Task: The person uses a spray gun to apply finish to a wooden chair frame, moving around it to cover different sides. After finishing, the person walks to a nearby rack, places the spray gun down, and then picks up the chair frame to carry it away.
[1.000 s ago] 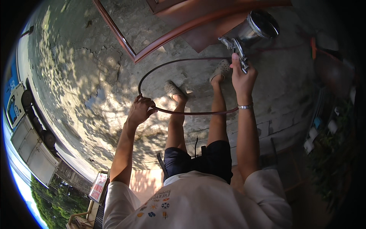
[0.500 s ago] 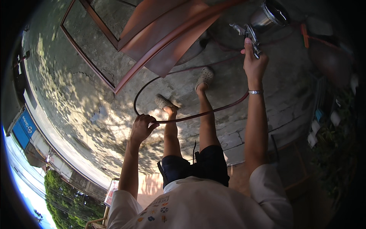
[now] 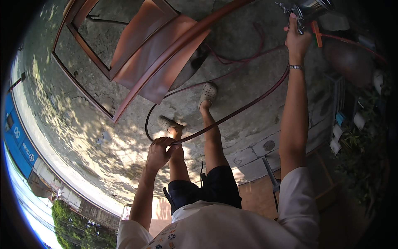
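Outdoors, on cracked concrete ground [image 3: 257, 124], leaf shade at left, deeper shadow at right. Largest object: a red-brown frame [image 3: 166, 58], upper left, angled across the view, with a panel [image 3: 174, 72] of like colour showing beneath its long bar. Neither hand touches it.

Next, a dark red hose [image 3: 238, 111]. It loops from the left hand across the legs up to the right wrist; a further length runs out over the ground beyond the clogs [image 3: 208, 92]. Probably springy, resisting tight bends; best held loosely in a wide curve, as here.

Left hand [image 3: 159, 153]: low, left of centre, fingers and thumb curled round the hose. Right hand [image 3: 298, 43]: arm stretched to the upper right, fist wrapped round the handle of a spray gun [image 3: 299, 18], thumb up along its back.

Gun: bright metal, rigid, likely smooth and slick if wet. Its metal cup [image 3: 317, 9], partly cut off at the top edge, should make it front-heavy, so the handle is the place to grip. Hose joint hidden by the hand.

Smallest: a metal-banded watch [image 3: 296, 67] on the right wrist.
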{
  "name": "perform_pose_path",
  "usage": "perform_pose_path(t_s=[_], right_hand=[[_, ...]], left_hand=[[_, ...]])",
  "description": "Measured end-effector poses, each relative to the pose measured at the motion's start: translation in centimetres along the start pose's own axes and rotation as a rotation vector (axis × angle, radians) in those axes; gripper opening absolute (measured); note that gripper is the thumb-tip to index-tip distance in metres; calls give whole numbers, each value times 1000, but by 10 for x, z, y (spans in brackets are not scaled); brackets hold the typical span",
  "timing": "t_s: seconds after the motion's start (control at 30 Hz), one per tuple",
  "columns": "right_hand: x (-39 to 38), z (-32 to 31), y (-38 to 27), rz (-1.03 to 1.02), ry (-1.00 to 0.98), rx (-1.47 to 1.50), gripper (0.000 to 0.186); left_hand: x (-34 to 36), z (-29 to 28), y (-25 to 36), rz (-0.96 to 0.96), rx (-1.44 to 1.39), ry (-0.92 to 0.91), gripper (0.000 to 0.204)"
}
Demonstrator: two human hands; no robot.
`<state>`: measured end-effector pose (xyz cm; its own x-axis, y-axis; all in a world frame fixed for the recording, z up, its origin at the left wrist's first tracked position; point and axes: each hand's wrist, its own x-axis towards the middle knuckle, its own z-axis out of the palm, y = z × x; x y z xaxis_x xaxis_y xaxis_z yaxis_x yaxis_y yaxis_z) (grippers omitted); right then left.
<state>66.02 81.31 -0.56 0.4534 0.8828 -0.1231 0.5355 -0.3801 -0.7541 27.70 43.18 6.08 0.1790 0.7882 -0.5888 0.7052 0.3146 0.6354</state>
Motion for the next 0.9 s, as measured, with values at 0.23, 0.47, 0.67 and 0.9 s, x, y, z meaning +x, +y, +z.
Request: perform_pose_path(t_s=[0.23, 0.47, 0.67, 0.9], right_hand=[[-8, -10, -19, -61, 107, 34, 53], [-152, 2, -27, 71, -208, 116, 51], [-264, 29, -22, 16, -301, 133, 48], [-385, 56, -35, -61, -419, 128, 42]], left_hand=[[-10, 9, -6, -14, -37, -7, 16], [-71, 6, -85, -39, 42, -11, 13], [-125, -3, -159, -80, 71, -19, 14], [-187, -7, -239, -78, 163, 28, 13]])
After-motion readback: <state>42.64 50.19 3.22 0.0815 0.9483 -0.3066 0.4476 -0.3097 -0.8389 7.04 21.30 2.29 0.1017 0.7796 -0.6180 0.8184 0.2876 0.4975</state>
